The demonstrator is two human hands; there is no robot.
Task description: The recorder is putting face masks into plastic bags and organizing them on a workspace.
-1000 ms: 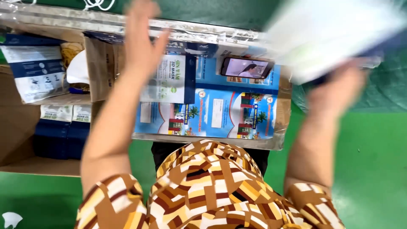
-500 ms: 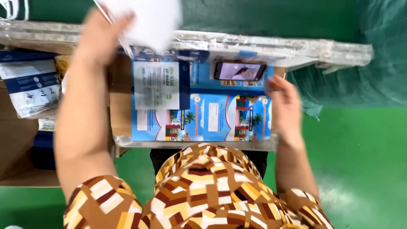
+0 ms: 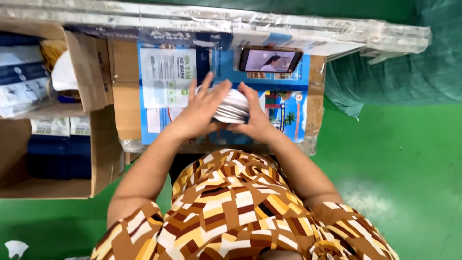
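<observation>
White stack of masks [image 3: 233,105] pressed between left hand [image 3: 202,111] and right hand [image 3: 256,118], both clamped on it, mid-tabletop [image 3: 126,103] near front edge

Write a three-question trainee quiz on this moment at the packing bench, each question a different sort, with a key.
1. True or false: both hands clasp the white stack.
2. Multiple choice: the phone lies (A) in the open carton, (B) at the far edge of the bench, beyond the hands, (C) on the green floor.
3. Fill in: the open cardboard carton stands on the person's ____ side.

Key:
1. True: the left hand and the right hand press the stack from both sides.
2. B.
3. Left.
</observation>
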